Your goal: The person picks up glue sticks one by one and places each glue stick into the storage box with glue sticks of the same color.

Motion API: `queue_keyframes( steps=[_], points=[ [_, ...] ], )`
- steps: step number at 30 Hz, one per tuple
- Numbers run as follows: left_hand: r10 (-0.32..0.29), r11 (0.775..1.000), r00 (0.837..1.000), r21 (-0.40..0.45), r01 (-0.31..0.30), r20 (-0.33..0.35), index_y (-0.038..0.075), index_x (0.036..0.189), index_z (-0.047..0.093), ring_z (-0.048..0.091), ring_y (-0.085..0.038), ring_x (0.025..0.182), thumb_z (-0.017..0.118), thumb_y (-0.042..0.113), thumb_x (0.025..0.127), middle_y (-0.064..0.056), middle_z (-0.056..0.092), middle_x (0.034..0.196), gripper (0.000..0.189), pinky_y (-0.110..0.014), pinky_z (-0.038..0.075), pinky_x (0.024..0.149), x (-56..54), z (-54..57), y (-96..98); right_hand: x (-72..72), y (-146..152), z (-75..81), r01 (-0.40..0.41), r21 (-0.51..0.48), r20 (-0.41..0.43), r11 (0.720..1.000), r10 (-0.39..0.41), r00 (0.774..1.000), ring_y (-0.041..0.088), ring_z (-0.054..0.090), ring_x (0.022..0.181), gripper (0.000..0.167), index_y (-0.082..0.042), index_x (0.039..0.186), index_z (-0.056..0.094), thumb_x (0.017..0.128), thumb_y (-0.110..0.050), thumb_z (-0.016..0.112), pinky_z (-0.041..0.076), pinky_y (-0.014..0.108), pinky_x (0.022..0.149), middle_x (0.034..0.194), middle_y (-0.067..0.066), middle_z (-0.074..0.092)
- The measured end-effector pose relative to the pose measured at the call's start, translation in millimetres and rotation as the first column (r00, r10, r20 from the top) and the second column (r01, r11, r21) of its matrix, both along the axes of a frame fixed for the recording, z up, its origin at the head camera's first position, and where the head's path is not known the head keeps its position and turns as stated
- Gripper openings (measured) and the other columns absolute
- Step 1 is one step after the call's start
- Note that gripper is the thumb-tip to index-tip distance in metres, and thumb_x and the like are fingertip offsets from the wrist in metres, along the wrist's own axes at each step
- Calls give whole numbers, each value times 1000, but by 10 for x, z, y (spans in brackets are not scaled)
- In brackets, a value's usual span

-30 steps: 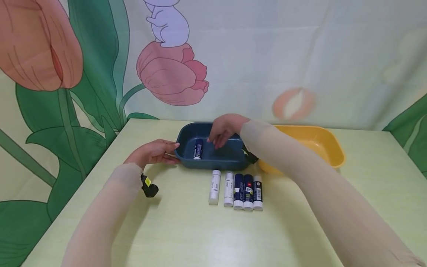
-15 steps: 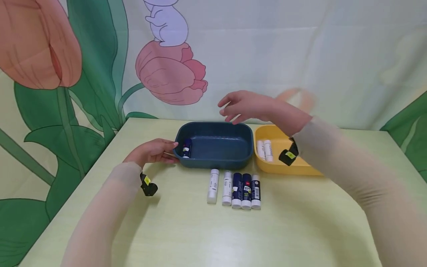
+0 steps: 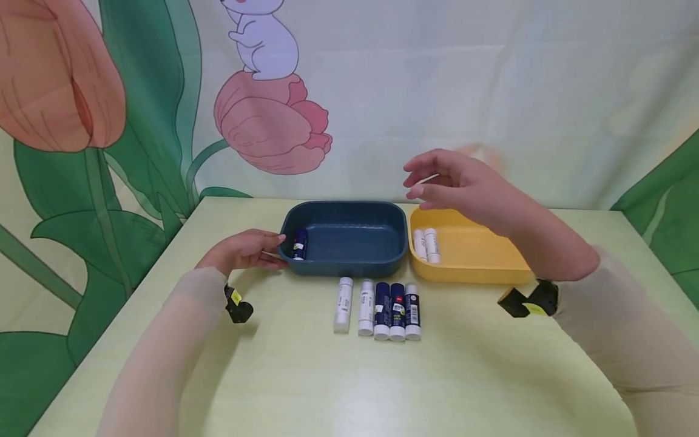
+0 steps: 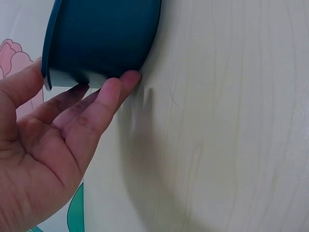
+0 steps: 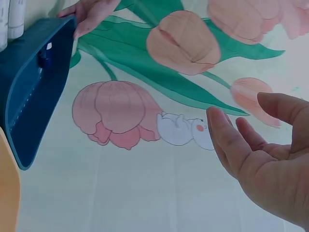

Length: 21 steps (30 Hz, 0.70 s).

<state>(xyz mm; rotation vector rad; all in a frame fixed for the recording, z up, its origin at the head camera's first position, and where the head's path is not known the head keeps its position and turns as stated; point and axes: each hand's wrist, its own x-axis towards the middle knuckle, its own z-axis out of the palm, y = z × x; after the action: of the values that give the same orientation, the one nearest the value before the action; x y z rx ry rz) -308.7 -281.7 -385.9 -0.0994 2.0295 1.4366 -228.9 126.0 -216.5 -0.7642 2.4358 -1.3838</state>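
Observation:
My left hand point(image 3: 243, 250) holds the left end of a dark blue plastic tray point(image 3: 349, 268); in the left wrist view its thumb is at the rim and its fingers point(image 4: 108, 92) lie against the outer wall. A navy glue stick point(image 3: 300, 244) lies inside that tray at the left. My right hand point(image 3: 455, 179) is raised above the yellow tray point(image 3: 469, 274), fingers loosely bent, holding nothing. Inside the yellow tray two white glue sticks point(image 3: 431, 246) lie at its left end. In front of the blue tray, a row has two white glue sticks point(image 3: 343, 305) and three navy ones point(image 3: 397, 312).
The two trays stand side by side at the back of the pale table point(image 3: 306, 376). Behind them hangs a cloth point(image 3: 382, 121) printed with tulips and a white animal. Small black cameras point(image 3: 238, 305) sit on both wrists.
My right hand came out of the blue tray, rose and moved right over the yellow one. The navy glue stick in the blue tray shifted left to the end wall. My left hand stayed.

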Motion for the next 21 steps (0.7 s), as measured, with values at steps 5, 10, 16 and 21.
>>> queue_keyframes(
  steps=[5, 10, 16, 21],
  points=[
    [20, 1000, 1000, -4, -20, 2, -5, 159, 27, 71, -28, 119, 41, 31, 111, -28, 49, 153, 61, -39, 52, 108, -3, -14, -11, 163, 148, -171, 20, -71, -3, 997, -20, 1000, 5, 65, 114, 41, -3, 144, 48, 104, -12, 56, 57, 15, 93, 135, 13, 58],
    [26, 1000, 1000, -16, -26, 2, -4, 159, 27, 74, -23, 111, 42, 32, 111, -25, 53, 149, 62, -37, 55, 105, -3, -2, 15, 290, 262, -452, 85, -49, 6, 995, -85, 996, 23, 64, 121, 42, -2, 143, 49, 103, -13, 60, 58, 14, 90, 137, 16, 59],
    [14, 999, 1000, -40, -14, 1, -4, 160, 25, 73, -24, 112, 39, 31, 112, -30, 44, 156, 61, -36, 55, 105, -9, 14, 39, 345, 304, -951, 115, 43, 89, 992, -119, 989, 28, 63, 116, 45, 0, 142, 51, 102, -17, 62, 60, 20, 88, 135, 23, 59],
    [11, 999, 1000, -44, -11, 2, -5, 159, 26, 74, -19, 105, 39, 31, 112, -30, 45, 154, 61, -36, 56, 103, 5, 24, 33, 370, 246, -1380, 112, 90, 214, 990, -129, 968, 23, 64, 111, 55, 1, 149, 45, 100, -17, 65, 63, 32, 90, 139, 25, 55]
  ],
)
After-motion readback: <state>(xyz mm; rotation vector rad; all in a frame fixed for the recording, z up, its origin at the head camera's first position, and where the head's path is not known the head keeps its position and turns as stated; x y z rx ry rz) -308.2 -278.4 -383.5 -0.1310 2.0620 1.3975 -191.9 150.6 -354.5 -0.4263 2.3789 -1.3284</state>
